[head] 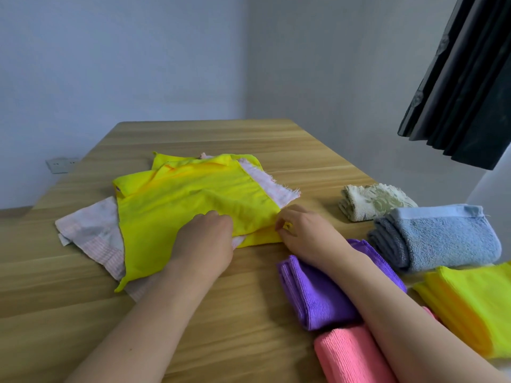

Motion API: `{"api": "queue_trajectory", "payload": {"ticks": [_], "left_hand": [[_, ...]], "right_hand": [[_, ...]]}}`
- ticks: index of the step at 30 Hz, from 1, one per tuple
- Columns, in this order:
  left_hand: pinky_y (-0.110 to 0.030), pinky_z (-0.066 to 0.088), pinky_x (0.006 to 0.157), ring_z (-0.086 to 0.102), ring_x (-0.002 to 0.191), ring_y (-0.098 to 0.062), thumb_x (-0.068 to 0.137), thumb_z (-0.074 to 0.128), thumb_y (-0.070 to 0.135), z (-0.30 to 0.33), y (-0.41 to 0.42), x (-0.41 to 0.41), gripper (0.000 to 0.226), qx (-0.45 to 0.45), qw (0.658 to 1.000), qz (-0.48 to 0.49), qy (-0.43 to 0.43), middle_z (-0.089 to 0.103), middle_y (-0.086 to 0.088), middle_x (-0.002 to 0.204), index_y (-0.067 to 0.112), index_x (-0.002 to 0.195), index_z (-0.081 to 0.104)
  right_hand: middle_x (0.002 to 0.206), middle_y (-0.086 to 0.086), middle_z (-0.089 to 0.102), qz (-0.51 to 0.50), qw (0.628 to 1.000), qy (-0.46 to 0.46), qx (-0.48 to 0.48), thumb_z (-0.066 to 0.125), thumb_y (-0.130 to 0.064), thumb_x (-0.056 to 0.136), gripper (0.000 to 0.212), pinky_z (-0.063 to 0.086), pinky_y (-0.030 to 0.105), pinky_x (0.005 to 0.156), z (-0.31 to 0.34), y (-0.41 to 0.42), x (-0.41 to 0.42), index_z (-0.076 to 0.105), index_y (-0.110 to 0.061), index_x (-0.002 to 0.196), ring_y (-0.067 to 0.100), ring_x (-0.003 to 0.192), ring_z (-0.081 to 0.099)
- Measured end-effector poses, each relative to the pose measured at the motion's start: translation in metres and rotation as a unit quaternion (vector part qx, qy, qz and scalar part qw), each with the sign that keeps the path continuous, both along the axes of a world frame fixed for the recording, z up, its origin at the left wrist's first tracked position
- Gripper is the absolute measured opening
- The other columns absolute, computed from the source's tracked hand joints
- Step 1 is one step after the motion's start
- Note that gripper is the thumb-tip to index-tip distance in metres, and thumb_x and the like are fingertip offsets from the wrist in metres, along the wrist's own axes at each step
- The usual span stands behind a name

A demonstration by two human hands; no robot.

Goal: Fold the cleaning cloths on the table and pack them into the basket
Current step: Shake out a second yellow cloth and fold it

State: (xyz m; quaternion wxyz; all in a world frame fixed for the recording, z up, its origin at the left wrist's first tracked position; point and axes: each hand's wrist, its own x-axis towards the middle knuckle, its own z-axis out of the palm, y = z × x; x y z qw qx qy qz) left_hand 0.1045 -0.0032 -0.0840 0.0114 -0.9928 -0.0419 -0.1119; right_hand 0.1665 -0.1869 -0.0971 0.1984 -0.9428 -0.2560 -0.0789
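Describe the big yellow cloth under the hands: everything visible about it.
The bright yellow thin woven cloth lies loosely spread and rumpled mid-table, its far edge folded over. It rests on pale pink-and-white cloths that stick out on both sides. The left hand rests on its near part, fingers curled into the fabric; the right hand pinches its near right corner. It looks smooth, not terry.

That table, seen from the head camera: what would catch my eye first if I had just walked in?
Probably the bright yellow cloth spread mid-table over a pale pink one, with the left hand resting on its near edge and the right hand pinching its near right corner. Next, the folded cloths at the right: a purple cloth, a pink cloth, a blue towel and a folded yellow cloth.
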Motion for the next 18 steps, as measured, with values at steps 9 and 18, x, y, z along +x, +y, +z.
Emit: {"api": "queue_trajectory", "payload": {"ticks": [9, 18], "left_hand": [[-0.035, 0.034, 0.048, 0.06, 0.073, -0.033, 0.087, 0.059, 0.01, 0.015, 0.011, 0.003, 0.008, -0.06, 0.971, -0.035, -0.228, 0.06, -0.005, 0.078, 0.015, 0.085, 0.053], [-0.044, 0.049, 0.065, 0.06, 0.086, -0.039, 0.09, 0.053, 0.017, 0.049, 0.059, -0.005, 0.011, -0.131, 0.96, 0.048, -0.242, 0.064, -0.014, 0.09, 0.012, 0.091, 0.062]], "right_hand": [[0.154, -0.012, 0.03, 0.049, 0.997, 0.036, -0.037, 0.056, -0.024, 0.087, 0.056, 0.027, 0.044, 0.112, 0.007, 0.0, 0.002, 0.044, -0.039, 0.139, 0.017, 0.141, 0.027], [0.137, 0.004, 0.055, -0.024, 0.987, -0.082, 0.138, 0.052, -0.015, 0.095, 0.037, 0.032, 0.02, 0.097, 0.113, 0.029, 0.0, 0.055, -0.012, 0.132, 0.023, 0.124, 0.051]]}}
